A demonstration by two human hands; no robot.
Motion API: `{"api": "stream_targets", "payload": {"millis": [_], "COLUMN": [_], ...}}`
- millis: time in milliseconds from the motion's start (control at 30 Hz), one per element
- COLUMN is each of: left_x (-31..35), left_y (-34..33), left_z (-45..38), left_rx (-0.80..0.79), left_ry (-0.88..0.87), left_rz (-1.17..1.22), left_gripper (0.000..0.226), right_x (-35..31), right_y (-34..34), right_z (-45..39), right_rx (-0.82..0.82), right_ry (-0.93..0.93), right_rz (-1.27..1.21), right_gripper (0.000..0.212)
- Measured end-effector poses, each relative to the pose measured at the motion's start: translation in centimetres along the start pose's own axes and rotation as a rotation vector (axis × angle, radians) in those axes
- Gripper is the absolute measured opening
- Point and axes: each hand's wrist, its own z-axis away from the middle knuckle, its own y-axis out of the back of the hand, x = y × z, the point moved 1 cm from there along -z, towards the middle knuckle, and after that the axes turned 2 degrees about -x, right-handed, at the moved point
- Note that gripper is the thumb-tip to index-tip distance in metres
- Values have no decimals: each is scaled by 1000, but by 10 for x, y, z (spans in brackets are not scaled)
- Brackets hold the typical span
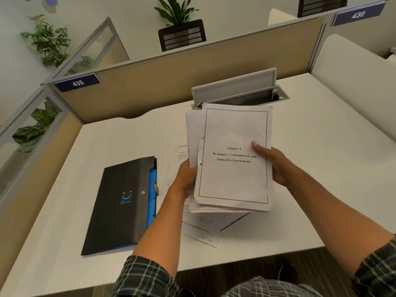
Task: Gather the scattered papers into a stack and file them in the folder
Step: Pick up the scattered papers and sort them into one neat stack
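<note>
The loose bundle of white printed paper sheets (pixel 233 159), topped by a bordered page headed "Chapter 3", is lifted off the desk and held between both hands. The left hand (pixel 188 179) grips its left edge with fingers curled behind the sheets, and the right hand (pixel 272 163) grips the right edge with its thumb laid across the front page. The sheets are not yet squared: several edges stick out unevenly at the top left and bottom.

Just below the hands, a few more white printed sheets (pixel 201 230) lie on the white desk top (pixel 321 168), and another sheet (pixel 181 153) peeks out just beyond the left hand. So the gathering looks mostly done but not finished.

To the left of the left hand lies the black plastic expanding folder with blue pockets (pixel 122 202), flat and closed on the desk, nothing filed in it as far as can be seen. Collecting the remaining sheets, squaring the stack, opening the folder and filing are still ahead.

Beyond the hands, a grey cable-tray flap (pixel 233 86) stands open in the desk.
</note>
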Motion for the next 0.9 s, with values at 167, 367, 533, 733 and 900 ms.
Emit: {"api": "stream_targets", "payload": {"millis": [167, 367, 533, 733, 900], "left_x": [11, 23, 23, -7, -21], "left_y": [-27, -42, -55, -58, -54], "left_z": [4, 12, 12, 12, 4], "left_rx": [-84, -124, -51, -86, -97], "left_ry": [13, -36, -221, -173, -132], "left_rz": [-81, -31, -280, -348, -407], "left_gripper": [11, 63, 50, 42, 48], "right_x": [3, -13, -27, -5, 9], "right_y": [2, 4, 4, 19, 14], "right_z": [0, 6, 18, 33, 33], "right_rx": [174, 360, 291, 209, 318], "right_ry": [59, 458, 671, 532, 469], "right_rz": [-1, 77, 123, 228, 261], "right_gripper": [55, 38, 33, 49, 36]}}
